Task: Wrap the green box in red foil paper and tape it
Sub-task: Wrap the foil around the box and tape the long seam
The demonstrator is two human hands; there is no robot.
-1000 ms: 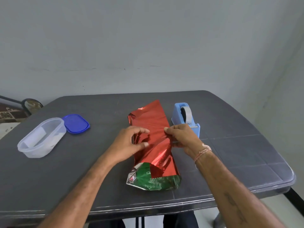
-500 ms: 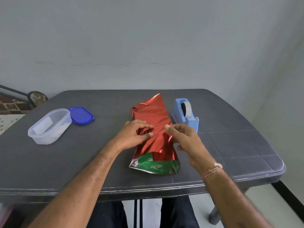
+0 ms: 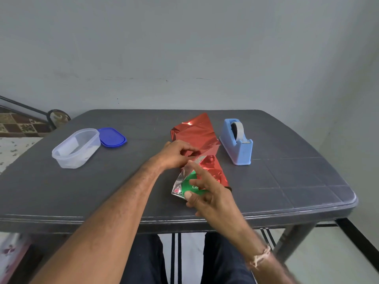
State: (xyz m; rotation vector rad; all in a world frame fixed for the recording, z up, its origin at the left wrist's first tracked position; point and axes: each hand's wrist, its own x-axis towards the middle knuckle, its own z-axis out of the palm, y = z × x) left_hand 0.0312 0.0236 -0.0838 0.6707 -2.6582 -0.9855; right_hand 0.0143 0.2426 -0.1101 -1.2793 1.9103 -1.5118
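Box lies near the table's front edge, its green near end showing out of the foil wrapped loosely round it. Left hand grips the foil at the middle with curled fingers. Right hand, blurred, hovers over the near end, fingers spread wide. Dispenser stands just right of the foil.

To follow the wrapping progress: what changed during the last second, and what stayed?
The right hand left the middle seam and came toward the person to the near end of the green box, where the red foil paper now looks raised. The left hand still pinches the foil mid-box; the tape dispenser stayed.
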